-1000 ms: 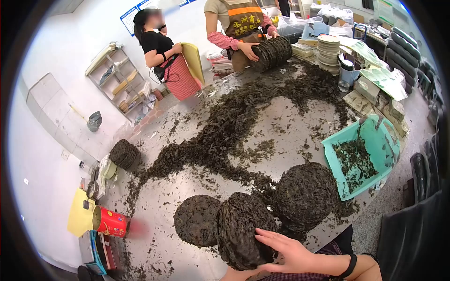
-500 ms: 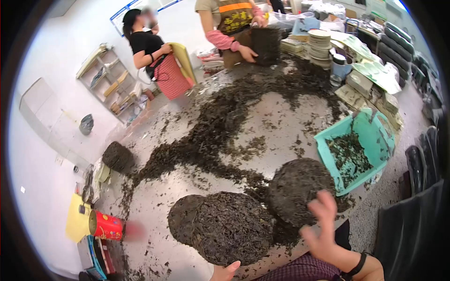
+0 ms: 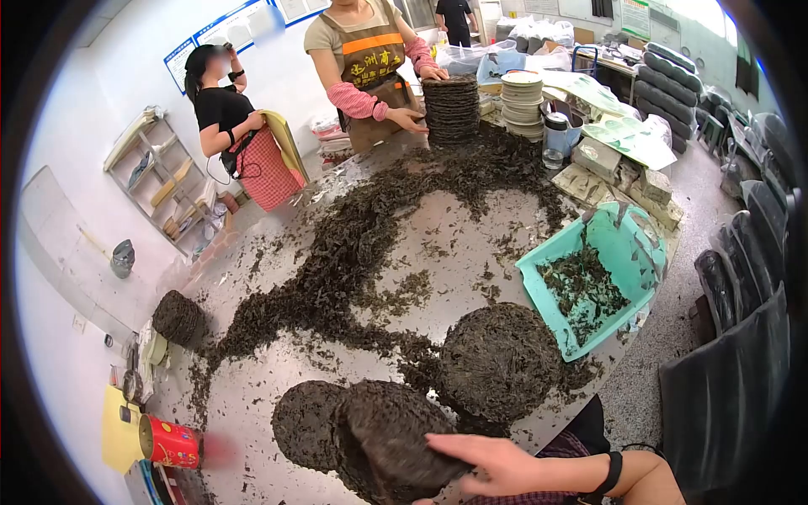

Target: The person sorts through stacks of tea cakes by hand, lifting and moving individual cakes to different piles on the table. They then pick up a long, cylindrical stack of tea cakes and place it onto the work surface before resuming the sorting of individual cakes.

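My right hand (image 3: pixel 497 465) reaches in from the lower right, its fingers on a dark round cake of pressed leaves (image 3: pixel 400 433). That cake is tilted and blurred, over another dark cake beneath it. Of my left hand only a fingertip (image 3: pixel 423 502) shows at the bottom edge, by the cake's underside; its other fingers are hidden. A second round cake (image 3: pixel 307 425) lies partly behind on the left. To the right sits a further round cake (image 3: pixel 501 362), beside the green basket (image 3: pixel 539 290) holding loose leaves.
Loose dark leaves (image 3: pixel 337 252) stretch across the table (image 3: pixel 252 404). Across it, a co-worker in an apron (image 3: pixel 370 67) has both hands at a stack of dark cakes (image 3: pixel 452 109). Another person (image 3: pixel 231 126) stands at the left. A red can (image 3: pixel 172 443) is lower left; plates (image 3: pixel 522 105) stand farther back.
My right hand has moved from above the right cake down onto the front cake, which is now tilted. My left thumb is no longer in view on its edge. The co-worker's stack stands upright.
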Demonstrator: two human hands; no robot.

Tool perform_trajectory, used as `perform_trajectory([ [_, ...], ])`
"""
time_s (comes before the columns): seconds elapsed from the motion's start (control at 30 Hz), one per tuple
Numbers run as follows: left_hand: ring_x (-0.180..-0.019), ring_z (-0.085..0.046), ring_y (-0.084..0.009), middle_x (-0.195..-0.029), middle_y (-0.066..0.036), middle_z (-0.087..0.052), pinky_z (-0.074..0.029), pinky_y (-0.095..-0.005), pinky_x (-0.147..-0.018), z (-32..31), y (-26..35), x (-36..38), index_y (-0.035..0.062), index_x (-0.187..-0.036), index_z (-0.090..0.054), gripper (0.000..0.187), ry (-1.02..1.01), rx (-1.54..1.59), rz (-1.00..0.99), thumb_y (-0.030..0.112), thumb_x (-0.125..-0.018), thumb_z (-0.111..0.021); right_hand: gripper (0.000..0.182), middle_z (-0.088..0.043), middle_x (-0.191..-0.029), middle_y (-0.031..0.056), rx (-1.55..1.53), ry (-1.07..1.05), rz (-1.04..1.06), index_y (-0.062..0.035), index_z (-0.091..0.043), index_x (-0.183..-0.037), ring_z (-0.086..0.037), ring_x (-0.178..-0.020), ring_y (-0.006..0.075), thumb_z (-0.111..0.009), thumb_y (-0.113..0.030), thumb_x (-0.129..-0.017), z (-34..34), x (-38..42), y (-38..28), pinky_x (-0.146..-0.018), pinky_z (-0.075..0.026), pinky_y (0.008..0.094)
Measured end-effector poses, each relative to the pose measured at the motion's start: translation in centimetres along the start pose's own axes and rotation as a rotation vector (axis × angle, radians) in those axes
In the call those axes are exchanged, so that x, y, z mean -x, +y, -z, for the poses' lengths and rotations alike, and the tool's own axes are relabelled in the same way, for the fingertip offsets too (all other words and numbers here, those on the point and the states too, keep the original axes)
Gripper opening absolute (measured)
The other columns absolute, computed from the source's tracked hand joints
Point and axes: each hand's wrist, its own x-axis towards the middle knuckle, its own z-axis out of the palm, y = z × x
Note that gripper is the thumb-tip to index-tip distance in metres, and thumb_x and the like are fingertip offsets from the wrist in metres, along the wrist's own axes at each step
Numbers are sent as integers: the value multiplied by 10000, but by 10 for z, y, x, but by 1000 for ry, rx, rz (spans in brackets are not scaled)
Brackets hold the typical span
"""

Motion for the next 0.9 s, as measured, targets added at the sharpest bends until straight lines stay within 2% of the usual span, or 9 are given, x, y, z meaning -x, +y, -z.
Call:
perform_trajectory([
  [0.1,-1224,-470,-250,-1353,-118,-472,-396,-399,-1034,3,1,1,-4,-1357,-419,789,86,-49,28,173,-708,-832,474,-625,-1153,192,-106,434,-229,10,-491,-1308,-641,-1019,194,-537,-39,-839,22,11,-6,-846,-508,309],
  [0.17,-1208,-484,-246,-1336,-117,-487,-407,-392,-1021,3,0,0,-2,-1354,-428,786,62,89,-38,160,-699,-833,455,-589,-1119,102,-500,767,-248,37,-460,-1304,-564,-1001,144,-525,-14,-856,29,19,21,-885,-458,288],
  [0.23,-1192,-497,-242,-1319,-117,-502,-418,-386,-1007,4,-5,-7,0,-1350,-436,784,37,226,-100,146,-690,-834,604,-417,-1380,133,-401,924,-197,-5,-320,-1427,-362,-1326,244,-542,-33,-867,46,24,47,-1092,-293,371],
  [0.3,-1192,-497,-240,-1316,-117,-504,-418,-386,-1007,3,-6,-9,1,-1349,-438,779,21,234,-101,146,-692,-831,673,-347,-1442,134,56,1068,-280,-62,-281,-1466,-256,-1399,284,-563,-42,-855,54,30,50,-1132,-232,419],
  [0.37,-1192,-497,-239,-1314,-117,-506,-418,-387,-1007,1,-8,-5,2,-1348,-441,774,17,238,-90,145,-693,-829,684,-373,-1419,141,142,1035,-252,-94,-291,-1467,-286,-1387,310,-588,-70,-852,53,34,46,-1136,-232,455],
  [0.43,-1191,-497,-238,-1312,-117,-508,-418,-388,-1007,3,-9,0,3,-1346,-443,770,11,226,-76,144,-694,-826,667,-426,-1391,163,309,514,13,-79,-325,-1451,-332,-1365,331,-617,-103,-851,49,29,29,-1141,-233,461],
  [0.5,-1191,-497,-237,-1309,-117,-510,-418,-389,-1007,3,-6,-3,3,-1345,-445,765,-1,217,-84,143,-696,-824,620,-491,-1350,176,121,234,96,-77,-399,-1417,-414,-1308,345,-640,-157,-852,25,11,12,-1113,-294,450],
  [0.57,-1191,-497,-236,-1307,-117,-512,-419,-389,-1007,1,-5,-6,4,-1344,-447,760,-16,215,-89,142,-697,-822,799,-333,-1495,167,216,35,133,-58,-338,-1449,-301,-1397,332,-690,-446,-845,4,-2,-1,-1130,-268,487],
  [0.9,-1189,-498,-230,-1294,-118,-521,-419,-393,-1007,13,1,6,8,-1337,-457,737,50,223,-109,139,-703,-810,799,-277,-1537,141,97,-108,71,-87,-333,-1463,-351,-1376,314,-702,-429,-842,-7,-10,2,-1067,-390,417],
])
